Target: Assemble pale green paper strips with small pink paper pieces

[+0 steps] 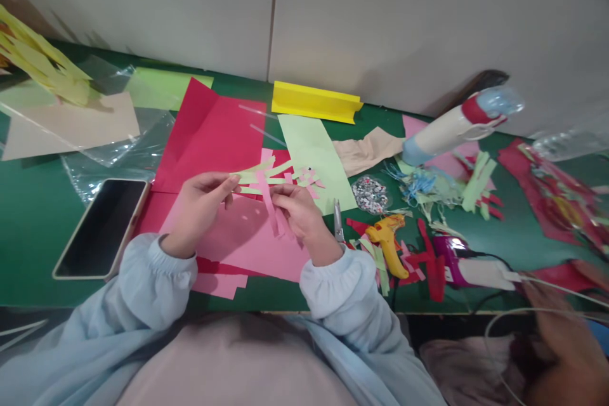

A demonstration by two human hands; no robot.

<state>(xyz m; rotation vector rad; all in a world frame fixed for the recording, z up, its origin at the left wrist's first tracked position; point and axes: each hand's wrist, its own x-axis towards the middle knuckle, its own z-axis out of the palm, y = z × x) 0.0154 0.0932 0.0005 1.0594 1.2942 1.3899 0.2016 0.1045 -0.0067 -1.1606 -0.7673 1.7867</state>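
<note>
Between my two hands is a set of woven paper strips (261,179), pale green ones lying crosswise and pink ones crossing them. My left hand (204,203) pinches the green ends at the left with thumb and fingers. At the right, my right hand (295,208) is closed on the strips near a pink one that hangs down. Beneath them lie pink paper (242,235) and a folded red sheet (209,133). Beyond the right hand, small pink and green paper bits with a dark dot (309,171) rest against a pale green sheet (316,146).
A phone (102,228) lies at the left. Scissors (338,219), a yellow glue gun (387,241), googly eyes (371,194) and paper scraps are on the right. A bottle (451,127) leans behind. Another person's arm (566,330) shows at lower right.
</note>
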